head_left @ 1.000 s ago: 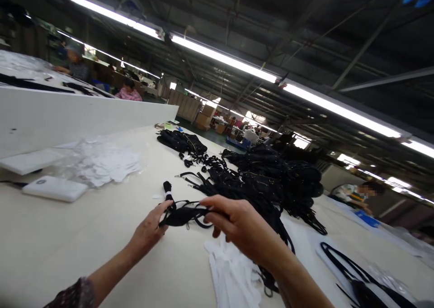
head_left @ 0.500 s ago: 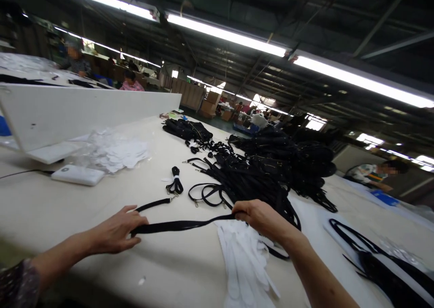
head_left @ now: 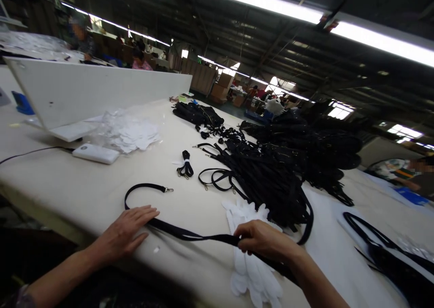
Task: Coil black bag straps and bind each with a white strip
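A long black strap (head_left: 190, 234) runs doubled between my hands, low over the table's front. My right hand (head_left: 267, 242) is closed around it, above white gloves (head_left: 252, 272); more black strap shows below that wrist. My left hand (head_left: 130, 230) lies over the strap with straight fingers and the thumb apart; the part beneath the palm is hidden. Beyond the left hand, one strap end curves round to a metal clip (head_left: 168, 190). Farther off lie a bundled strap (head_left: 186, 164) with a white band and a loosely coiled strap (head_left: 220, 181) with clips.
A heap of black straps (head_left: 267, 186) and black bags (head_left: 305, 140) covers the table's right side. On the left are a white device (head_left: 96, 153) with a cable, white pieces in clear plastic (head_left: 127, 131) and a white board (head_left: 111, 79). A person (head_left: 418, 177) is at far right.
The right hand has drawn the strap nearer to me, over the gloves. My left hand has flattened over the strap, and the clipped end now makes a wider curve. The view has shifted.
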Demonstrator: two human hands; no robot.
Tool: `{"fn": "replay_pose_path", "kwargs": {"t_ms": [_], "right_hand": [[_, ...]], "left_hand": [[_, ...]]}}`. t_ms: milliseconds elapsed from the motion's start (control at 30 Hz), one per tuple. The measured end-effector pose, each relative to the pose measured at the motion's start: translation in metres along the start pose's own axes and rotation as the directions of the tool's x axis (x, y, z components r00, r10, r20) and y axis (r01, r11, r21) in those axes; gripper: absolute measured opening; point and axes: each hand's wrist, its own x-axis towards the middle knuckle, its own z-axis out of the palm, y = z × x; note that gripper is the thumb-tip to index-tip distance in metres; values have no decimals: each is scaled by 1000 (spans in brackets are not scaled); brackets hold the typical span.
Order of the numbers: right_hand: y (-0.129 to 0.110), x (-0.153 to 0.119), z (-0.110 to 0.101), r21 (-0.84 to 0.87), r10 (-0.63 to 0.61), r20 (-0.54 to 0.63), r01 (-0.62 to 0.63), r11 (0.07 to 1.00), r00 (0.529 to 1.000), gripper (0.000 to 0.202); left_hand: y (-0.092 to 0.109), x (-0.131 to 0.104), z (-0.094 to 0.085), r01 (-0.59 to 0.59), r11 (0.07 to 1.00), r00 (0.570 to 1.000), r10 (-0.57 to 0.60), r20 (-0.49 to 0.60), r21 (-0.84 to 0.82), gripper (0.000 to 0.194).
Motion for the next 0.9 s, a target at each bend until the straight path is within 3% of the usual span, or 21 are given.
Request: {"fn": "replay_pose_path", "kwargs": {"t_ms": [167, 267, 433, 567, 633, 700, 733, 767, 800, 867, 900], "right_hand": [[-10, -2, 9, 128, -42, 105, 28, 991, 994, 33], [-15, -5, 11, 58, -73, 82, 69, 996, 994, 36], [-11, 8, 5, -111, -120, -28, 116, 987, 992, 30], [-19, 55, 12, -287, -320, -100, 281, 916, 942, 28], [-28, 85, 22, -392, -400, -104, 331, 858, 911, 30], [-34, 114, 34, -461, -432, -113, 338, 821, 895, 35], [-36, 127, 40, -477, -436, -124, 331, 814, 891, 37], [-37, 137, 46, -487, -436, -135, 323, 811, 890, 38], [-37, 146, 51, -494, -434, -144, 315, 810, 889, 38], [-35, 157, 59, -503, -433, -162, 303, 810, 887, 37], [-34, 161, 63, -504, -430, -171, 297, 811, 886, 37]], "left_hand": [[22, 17, 31, -52, 997, 999, 52, -18, -49, 58], [22, 22, 30, -63, 996, 998, 62, -27, -65, 57], [17, 9, -5, -120, 990, 986, 128, 104, -80, 56], [12, -7, -36, -156, 983, 961, 174, 214, -97, 66], [3, -19, -49, -79, 991, 986, 94, 139, -107, 66], [-10, -36, -61, 127, 982, 990, -134, -41, -141, 57], [-17, -48, -66, 276, 944, 943, -302, -137, -178, 50], [-24, -61, -70, 437, 868, 849, -484, -213, -234, 42], [-30, -75, -71, 581, 757, 718, -650, -248, -301, 36], [-39, -107, -66, 755, 503, 462, -864, -202, -421, 36], [-40, -123, -59, 790, 412, 385, -910, -156, -454, 38]]}}
